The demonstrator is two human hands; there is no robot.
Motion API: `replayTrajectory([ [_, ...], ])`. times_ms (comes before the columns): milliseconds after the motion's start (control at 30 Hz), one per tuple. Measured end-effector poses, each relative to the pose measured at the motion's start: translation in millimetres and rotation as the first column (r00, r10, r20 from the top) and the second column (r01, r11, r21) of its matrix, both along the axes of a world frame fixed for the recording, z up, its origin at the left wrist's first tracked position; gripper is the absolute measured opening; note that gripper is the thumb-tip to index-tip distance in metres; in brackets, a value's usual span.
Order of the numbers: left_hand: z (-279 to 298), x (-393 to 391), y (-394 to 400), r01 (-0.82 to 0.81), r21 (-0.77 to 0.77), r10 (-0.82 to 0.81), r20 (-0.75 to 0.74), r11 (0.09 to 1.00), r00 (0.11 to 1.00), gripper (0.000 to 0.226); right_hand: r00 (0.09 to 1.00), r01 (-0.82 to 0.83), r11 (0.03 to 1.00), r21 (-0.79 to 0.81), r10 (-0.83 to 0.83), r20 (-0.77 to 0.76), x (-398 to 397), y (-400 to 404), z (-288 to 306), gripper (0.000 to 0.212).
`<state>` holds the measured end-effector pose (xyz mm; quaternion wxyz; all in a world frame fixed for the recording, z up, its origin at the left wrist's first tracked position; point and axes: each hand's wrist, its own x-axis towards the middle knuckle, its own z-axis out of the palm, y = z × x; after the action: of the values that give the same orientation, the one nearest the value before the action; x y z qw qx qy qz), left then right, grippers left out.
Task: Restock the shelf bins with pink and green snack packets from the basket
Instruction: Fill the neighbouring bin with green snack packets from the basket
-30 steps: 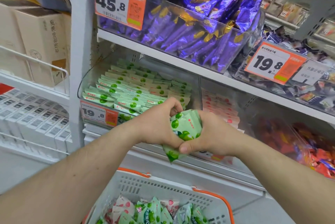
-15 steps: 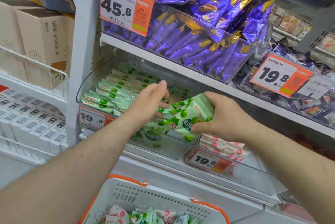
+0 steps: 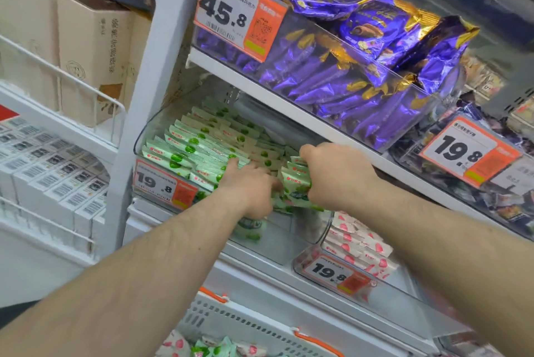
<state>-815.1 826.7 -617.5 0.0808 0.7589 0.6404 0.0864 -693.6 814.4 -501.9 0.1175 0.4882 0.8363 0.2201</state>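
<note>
Packets of green-printed snack foil (image 3: 291, 186) sit bunched in the right hand (image 3: 332, 174), whose grip is curled around them at the front right of the clear plastic shelf bin (image 3: 150, 131). The left hand (image 3: 248, 183) presses flat-fingered against the filed rows; it should hold them back so the bunch slides in upright. Blur hides the fingertips, and the white orange-trimmed basket (image 3: 254, 325) is cut off below.
</note>
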Motion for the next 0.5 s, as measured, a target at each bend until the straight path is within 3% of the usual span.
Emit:
replayTrajectory([
  [100, 2, -6, 0, -0.038, 0.010, 0.038, 0.013, 0.999, 0.999, 0.009, 1.000, 0.010, 1.000, -0.014, -0.010, 0.018, -12, 0, -8, 0.041],
  [333, -1, -10, 3, -0.050, 0.013, 0.049, 0.058, 0.999, 0.997, 0.034, 0.976, 0.217, 0.966, -0.141, -0.214, 0.037, -16, 20, -26, 0.031],
  [500, -4, -12, 5, -0.044, -0.012, 0.045, 0.071, 0.999, 0.996, 0.053, 0.935, 0.355, 0.890, -0.285, -0.338, 0.108, -18, 46, -40, 0.057],
])
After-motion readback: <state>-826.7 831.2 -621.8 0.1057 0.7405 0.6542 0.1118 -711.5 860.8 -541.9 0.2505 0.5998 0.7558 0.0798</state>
